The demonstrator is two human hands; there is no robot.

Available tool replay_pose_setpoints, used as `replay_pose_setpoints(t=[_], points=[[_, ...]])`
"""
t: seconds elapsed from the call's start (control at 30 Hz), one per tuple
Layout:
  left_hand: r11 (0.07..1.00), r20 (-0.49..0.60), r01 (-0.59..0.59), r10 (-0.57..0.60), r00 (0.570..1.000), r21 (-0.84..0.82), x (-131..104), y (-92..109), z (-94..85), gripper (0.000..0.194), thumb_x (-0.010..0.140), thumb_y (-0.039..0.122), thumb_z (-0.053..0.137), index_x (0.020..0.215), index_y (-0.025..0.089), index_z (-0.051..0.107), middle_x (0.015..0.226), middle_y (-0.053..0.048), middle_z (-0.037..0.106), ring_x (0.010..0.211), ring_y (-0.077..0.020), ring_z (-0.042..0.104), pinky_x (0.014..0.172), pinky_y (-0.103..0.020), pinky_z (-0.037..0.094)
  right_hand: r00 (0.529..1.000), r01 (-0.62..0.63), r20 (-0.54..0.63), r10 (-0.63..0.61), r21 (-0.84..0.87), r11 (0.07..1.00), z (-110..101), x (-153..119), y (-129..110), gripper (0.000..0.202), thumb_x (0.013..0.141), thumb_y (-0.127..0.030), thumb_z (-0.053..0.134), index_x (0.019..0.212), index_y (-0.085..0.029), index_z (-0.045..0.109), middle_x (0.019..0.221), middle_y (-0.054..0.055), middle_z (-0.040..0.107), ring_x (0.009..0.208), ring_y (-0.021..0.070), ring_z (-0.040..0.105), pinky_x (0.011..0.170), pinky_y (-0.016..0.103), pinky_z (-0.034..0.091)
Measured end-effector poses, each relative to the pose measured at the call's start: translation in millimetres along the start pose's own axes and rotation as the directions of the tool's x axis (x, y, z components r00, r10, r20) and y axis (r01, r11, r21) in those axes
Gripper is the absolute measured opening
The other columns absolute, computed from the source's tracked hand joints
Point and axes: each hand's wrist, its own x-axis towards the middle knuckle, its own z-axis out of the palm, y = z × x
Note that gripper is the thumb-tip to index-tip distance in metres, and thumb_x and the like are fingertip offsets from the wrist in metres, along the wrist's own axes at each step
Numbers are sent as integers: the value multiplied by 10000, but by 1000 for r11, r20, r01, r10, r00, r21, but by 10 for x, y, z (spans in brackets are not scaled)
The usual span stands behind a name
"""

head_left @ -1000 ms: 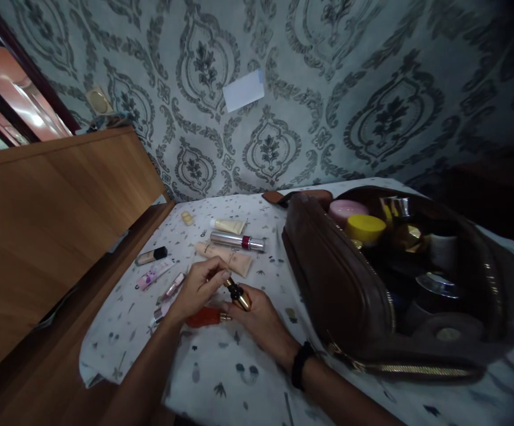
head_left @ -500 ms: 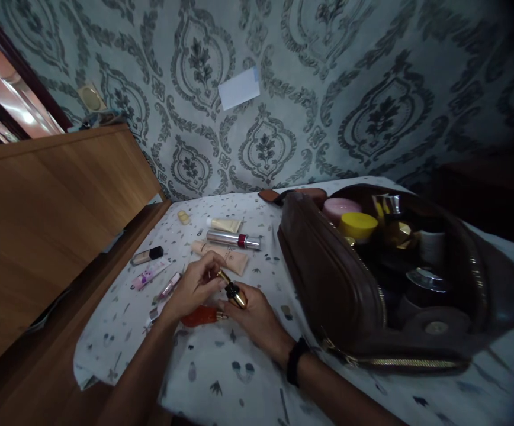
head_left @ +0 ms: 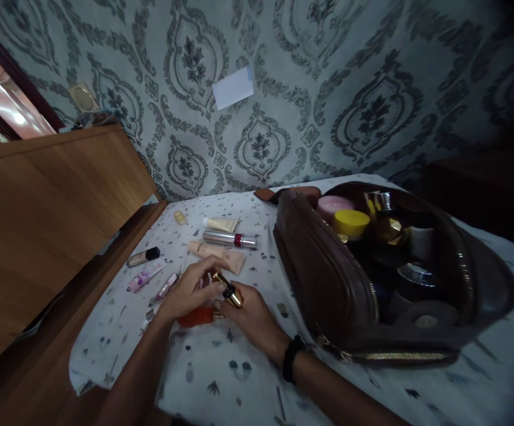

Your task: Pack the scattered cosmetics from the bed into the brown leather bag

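Note:
A small gold and black cosmetic bottle is gripped by my right hand, which wears a black band at the wrist. My left hand pinches the slim gold cap at the bottle's upper end. I cannot tell whether cap and bottle are joined. Beneath my hands lies an orange-red bottle with a gold neck, partly covered. Just beyond my fingers are a peach tube, a silver tube with a red band and a small cream tube.
An open brown bag stands on the right, holding a yellow-lidded jar, a pink jar and other cosmetics. To the left lie a black-capped bottle, a purple-and-white tube and a pink tube. A wooden panel borders the left.
The whole view has shifted slightly. Both hands stay together at the gold and black bottle, with little change in grip.

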Motion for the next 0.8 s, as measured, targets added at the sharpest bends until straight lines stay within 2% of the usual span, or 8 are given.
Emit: replay_pose_setpoints(t=[0.07,0.13,0.3,0.43,0.5,0.67,0.73,0.8], points=[[1000,-30,27,-27,999,4,7,2,17,294,876,450,612,923,161,615,780,1,572,712,-147,522,664,-250,404,1000,-11,-8,11,-32,999,0,4,1,172,730,-284,644,693,-195,501,631,-50,439,616,116,384,552,229,310],[999,-11,35,-35,999,-6,5,14,12,258,891,418,597,890,160,617,783,-7,585,723,-150,535,681,-254,416,1000,-29,-3,29,-32,999,-1,1,-10,160,723,-274,635,699,-195,498,643,-50,439,619,115,386,559,234,315],[999,55,-20,22,998,-28,-11,25,-24,335,873,427,631,1098,178,629,1054,-68,638,969,-217,589,862,-307,443,999,-31,24,31,29,999,-2,-9,-34,157,728,-294,620,736,-196,497,676,-47,435,639,119,388,584,241,329],[999,-24,12,-13,1000,-41,0,-8,-2,338,860,478,636,993,168,629,799,-1,570,747,-158,536,693,-257,421,1000,-27,8,27,-23,999,-1,-10,-31,148,720,-284,597,707,-199,477,654,-54,395,623,115,355,562,242,298],[999,-40,33,-35,999,-40,-3,-8,1,291,875,449,628,939,166,627,772,5,554,722,-148,523,681,-251,417,999,-34,2,34,-35,999,-5,-13,-40,159,722,-297,596,706,-201,471,658,-51,401,624,116,356,558,245,290],[997,31,-30,33,999,-76,-24,39,-23,332,888,429,623,1113,183,623,1075,-75,614,1016,-224,574,909,-320,438,999,-46,7,46,-20,999,-13,-25,-74,165,726,-302,595,712,-207,461,662,-52,396,622,117,355,564,249,289],[996,19,-34,36,999,-85,-19,36,-15,374,866,464,644,1107,179,625,1035,-67,617,976,-219,575,871,-310,443,999,-39,6,39,-22,999,-14,-25,-75,159,726,-297,598,715,-206,467,661,-51,399,623,118,359,565,249,289],[996,-21,-10,8,1000,-84,-10,22,0,349,854,481,655,1013,171,637,890,-29,599,844,-182,561,773,-278,441,999,-41,8,41,-34,999,-13,-22,-71,163,728,-301,602,715,-205,470,661,-50,402,624,120,361,563,250,285]])
